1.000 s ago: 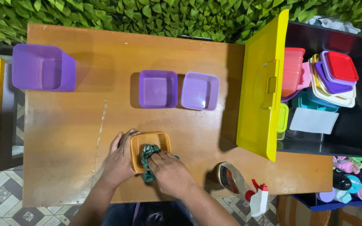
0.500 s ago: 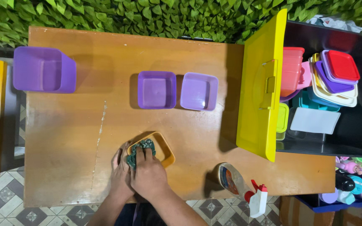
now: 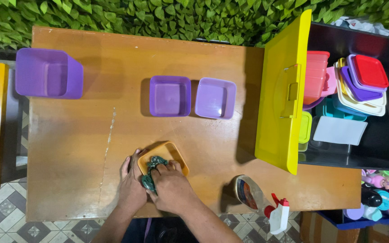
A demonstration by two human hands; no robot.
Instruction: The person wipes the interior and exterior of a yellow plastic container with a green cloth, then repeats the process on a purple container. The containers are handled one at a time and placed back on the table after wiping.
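Observation:
A small orange square container sits tilted near the front edge of the wooden table. My left hand grips its left side. My right hand presses a dark green cloth into the container's inside. Part of the container is hidden under both hands.
Two purple square containers stand mid-table, a larger purple tub at the far left corner. A spray bottle lies at the front right. An open yellow door fronts a dark cabinet with coloured boxes and lids.
The orange container has turned from square-on to tilted. My right hand and the cloth slid left and up inside it, then back toward the front edge. My left hand stayed on it.

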